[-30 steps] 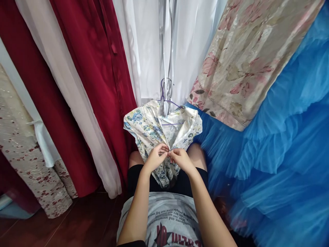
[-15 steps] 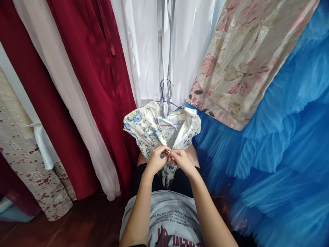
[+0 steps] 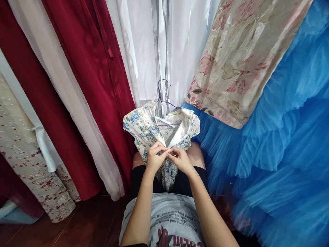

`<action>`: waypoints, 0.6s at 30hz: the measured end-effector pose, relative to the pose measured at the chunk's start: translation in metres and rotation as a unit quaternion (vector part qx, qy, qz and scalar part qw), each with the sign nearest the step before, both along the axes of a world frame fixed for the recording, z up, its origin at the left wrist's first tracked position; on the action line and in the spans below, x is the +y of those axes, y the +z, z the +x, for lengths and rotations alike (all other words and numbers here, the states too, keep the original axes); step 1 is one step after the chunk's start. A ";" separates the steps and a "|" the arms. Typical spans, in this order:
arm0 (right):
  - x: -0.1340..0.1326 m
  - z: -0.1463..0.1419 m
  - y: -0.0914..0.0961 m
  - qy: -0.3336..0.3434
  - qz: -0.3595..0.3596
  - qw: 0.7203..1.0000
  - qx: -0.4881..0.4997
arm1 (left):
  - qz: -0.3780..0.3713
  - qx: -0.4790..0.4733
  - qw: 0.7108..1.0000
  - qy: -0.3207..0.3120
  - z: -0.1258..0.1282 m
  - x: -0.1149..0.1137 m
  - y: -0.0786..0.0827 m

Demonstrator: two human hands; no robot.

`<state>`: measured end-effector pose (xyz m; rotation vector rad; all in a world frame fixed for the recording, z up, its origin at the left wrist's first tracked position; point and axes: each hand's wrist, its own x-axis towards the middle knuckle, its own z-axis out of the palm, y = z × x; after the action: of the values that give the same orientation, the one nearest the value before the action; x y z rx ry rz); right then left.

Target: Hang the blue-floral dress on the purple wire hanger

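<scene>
A white garment with blue and yellow flowers (image 3: 144, 120) hangs on a thin purple hanger (image 3: 159, 94) in front of my lap, its neckline spread in a V. My left hand (image 3: 156, 156) pinches one front edge at the bottom of that V. Close against it, my right hand (image 3: 180, 158) pinches the other front edge, and the fingertips of both hands meet. Whatever small fastening lies between the fingertips is hidden. The lower part of the garment (image 3: 167, 176) drops between my thighs.
White cloth with grey ribbons (image 3: 180, 51) hangs behind the hanger. Dark red drapes (image 3: 102, 103) and a pale pink drape (image 3: 64, 82) hang at left. A pink-flowered beige cloth (image 3: 231, 72) and blue ruffled tulle (image 3: 277, 144) fill the right. Dark red tiles (image 3: 84, 219) cover the floor.
Both hands stay together at the front edges, with fingers shifted slightly and the right hand turned a little. The view has moved slightly, and the garment's lower part has shifted.
</scene>
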<state>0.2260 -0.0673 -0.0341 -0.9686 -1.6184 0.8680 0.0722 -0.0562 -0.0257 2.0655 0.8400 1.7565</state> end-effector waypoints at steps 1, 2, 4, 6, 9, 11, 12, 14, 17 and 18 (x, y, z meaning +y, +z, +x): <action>-0.001 0.000 0.001 0.006 -0.002 1.000 -0.009 | 0.006 -0.007 1.000 0.011 0.000 0.003 0.008; -0.001 0.002 0.002 0.014 -0.009 1.000 -0.020 | 0.014 -0.014 0.999 0.028 -0.001 0.007 0.020; -0.003 0.005 0.004 0.034 -0.030 0.998 -0.045 | 0.034 -0.020 0.997 0.070 -0.002 0.021 0.051; -0.004 0.009 0.006 0.060 -0.042 0.995 -0.061 | 0.065 -0.009 0.993 0.099 -0.003 0.040 0.089; -0.006 0.017 0.010 0.075 -0.035 0.994 -0.066 | 0.103 -0.001 0.990 0.101 0.000 0.075 0.144; -0.007 0.024 0.010 0.071 -0.030 0.995 -0.065 | 0.105 -0.012 0.990 0.095 0.003 0.094 0.168; -0.007 0.029 0.008 0.067 -0.030 0.995 -0.063 | 0.103 -0.020 0.990 0.094 0.004 0.101 0.176; -0.007 0.037 0.004 0.062 -0.033 0.996 -0.058 | 0.102 -0.028 0.990 0.089 0.006 0.108 0.184; -0.009 0.043 0.001 0.062 -0.046 0.995 -0.060 | 0.102 0.005 0.993 0.051 0.004 0.101 0.182; -0.009 0.043 0.004 0.065 -0.050 0.995 -0.058 | 0.098 0.022 0.994 0.037 0.001 0.097 0.180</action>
<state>0.2692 -0.0759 -0.0302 -1.0067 -1.7672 1.0055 0.0735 0.0407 0.1542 2.2310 0.7943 1.9089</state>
